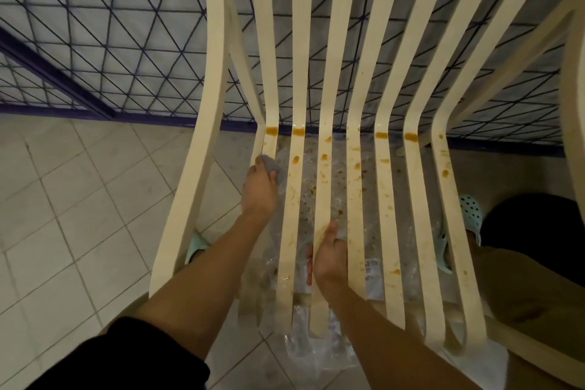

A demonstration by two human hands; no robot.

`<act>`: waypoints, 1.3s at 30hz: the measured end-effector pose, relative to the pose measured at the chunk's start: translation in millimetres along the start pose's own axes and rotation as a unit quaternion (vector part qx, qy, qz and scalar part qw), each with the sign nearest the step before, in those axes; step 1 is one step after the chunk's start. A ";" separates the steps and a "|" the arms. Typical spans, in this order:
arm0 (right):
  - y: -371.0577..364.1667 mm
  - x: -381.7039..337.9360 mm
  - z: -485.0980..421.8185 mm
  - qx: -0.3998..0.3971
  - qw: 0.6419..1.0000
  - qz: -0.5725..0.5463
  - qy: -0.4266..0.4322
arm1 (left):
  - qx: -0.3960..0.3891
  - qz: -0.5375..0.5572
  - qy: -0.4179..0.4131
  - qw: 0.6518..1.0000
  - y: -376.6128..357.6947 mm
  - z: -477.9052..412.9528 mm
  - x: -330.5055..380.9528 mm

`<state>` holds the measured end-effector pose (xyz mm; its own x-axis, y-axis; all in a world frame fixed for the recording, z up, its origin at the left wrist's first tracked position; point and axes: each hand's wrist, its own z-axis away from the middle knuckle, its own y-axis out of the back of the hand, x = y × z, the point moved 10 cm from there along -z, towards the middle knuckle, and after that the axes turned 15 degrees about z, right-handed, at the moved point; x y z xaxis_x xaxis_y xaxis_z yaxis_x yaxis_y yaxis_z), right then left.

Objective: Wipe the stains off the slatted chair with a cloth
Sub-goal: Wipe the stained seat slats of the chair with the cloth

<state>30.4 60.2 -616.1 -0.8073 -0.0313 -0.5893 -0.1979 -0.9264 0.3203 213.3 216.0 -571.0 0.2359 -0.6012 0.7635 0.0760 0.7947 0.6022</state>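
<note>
A cream slatted chair fills the middle of the view, its slats running from the top down to the seat. Brown stains sit at the bend of several slats, with more spots and smears lower down. My left hand presses a small grey cloth against the leftmost narrow slat, just below its stain. My right hand grips a middle slat lower on the seat.
A clear plastic sheet with brown drips lies on the tiled floor under the chair. A dark metal grille stands behind. A person's feet in pale green clogs and tan trousers are at the right.
</note>
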 end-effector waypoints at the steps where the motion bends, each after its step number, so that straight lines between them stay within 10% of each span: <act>1: -0.4 1.7 -0.6 0.000 1.000 0.000 -0.003 | 0.007 0.009 -0.007 1.000 1.7 -7.1 4.5; 7: -2.7 2.5 -0.9 -0.003 1.000 -0.005 -0.001 | 0.064 0.102 -0.028 0.992 21.7 -61.1 45.3; 16: -1.8 3.2 -5.2 0.008 1.000 -0.015 -0.001 | -0.016 -0.032 0.068 0.997 -21.3 -116.0 30.6; 39: 0.5 0.4 -0.9 0.004 1.000 0.019 0.008 | -0.041 -0.076 0.121 0.989 1.3 15.3 -17.3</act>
<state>30.4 59.3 -616.8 -0.8057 -0.0713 -0.5880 -0.1725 -0.9215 0.3481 194.4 226.2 -579.9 0.4400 -0.6847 0.5810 0.2044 0.7064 0.6777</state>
